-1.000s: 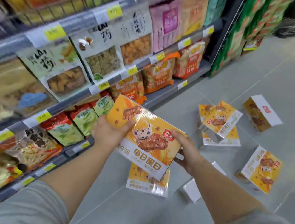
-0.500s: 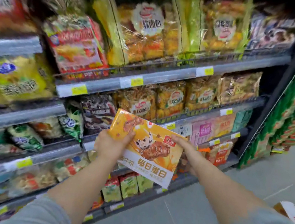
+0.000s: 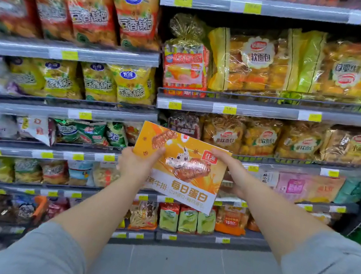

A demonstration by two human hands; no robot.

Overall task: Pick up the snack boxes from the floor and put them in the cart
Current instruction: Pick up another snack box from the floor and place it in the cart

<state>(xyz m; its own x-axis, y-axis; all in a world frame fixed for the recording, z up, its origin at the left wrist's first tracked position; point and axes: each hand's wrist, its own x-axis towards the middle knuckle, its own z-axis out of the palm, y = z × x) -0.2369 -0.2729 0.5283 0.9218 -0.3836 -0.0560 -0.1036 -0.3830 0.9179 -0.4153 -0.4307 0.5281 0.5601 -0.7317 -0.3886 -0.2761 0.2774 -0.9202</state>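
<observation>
Stocked shelves point(image 3: 251, 112) face me. My left hand point(image 3: 136, 165) and right hand point(image 3: 233, 172) clamp the box point(image 3: 183, 168) by opposite edges; it seems light, stiff and glossy, so edge grips suit it.

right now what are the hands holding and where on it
A snack box, held in both hands: the left hand grips its left edge with the thumb on the front, and the right hand grips its right edge.

The snack box point(image 3: 183, 168) reads 每日蛋白 and 红源; a bread bag point(image 3: 259, 54) reads 软面包.
</observation>
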